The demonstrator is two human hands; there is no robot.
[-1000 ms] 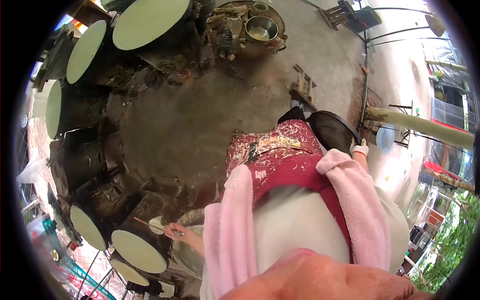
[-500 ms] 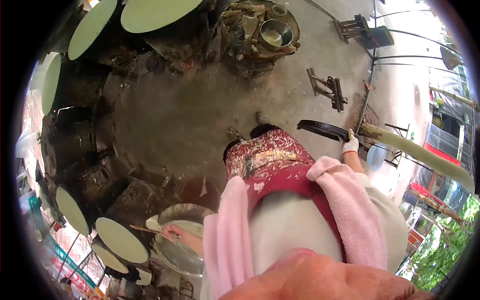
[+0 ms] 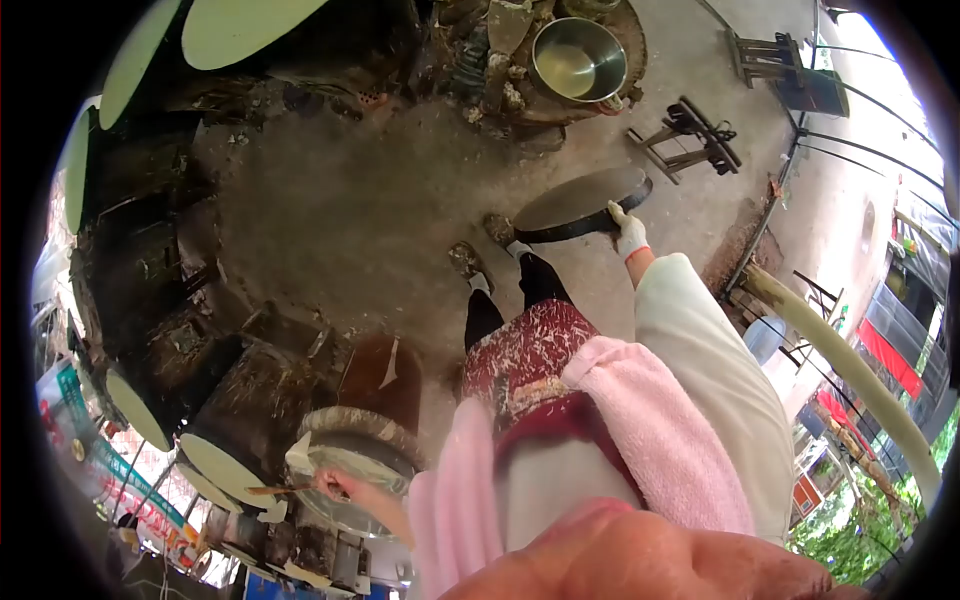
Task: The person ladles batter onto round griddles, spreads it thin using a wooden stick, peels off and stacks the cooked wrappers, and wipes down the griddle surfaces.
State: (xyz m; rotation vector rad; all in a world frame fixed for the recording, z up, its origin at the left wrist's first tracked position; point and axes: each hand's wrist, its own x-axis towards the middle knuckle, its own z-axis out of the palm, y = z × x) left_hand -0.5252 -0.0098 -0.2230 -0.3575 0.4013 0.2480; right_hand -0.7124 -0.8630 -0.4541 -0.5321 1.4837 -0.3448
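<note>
Left hand (image 3: 334, 485), lower left of frame: fingers closed round a wooden stick (image 3: 272, 490), over a wide basin (image 3: 350, 520). Right hand (image 3: 631, 235), gloved, right of upper centre: grips the rim of a round black pan (image 3: 582, 202), near the shoes (image 3: 466, 262).

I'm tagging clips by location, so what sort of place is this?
Probably a small workshop, though its trade is unclear: pale round discs line one side, with a steel pot and a white-spattered red apron in view.
</note>
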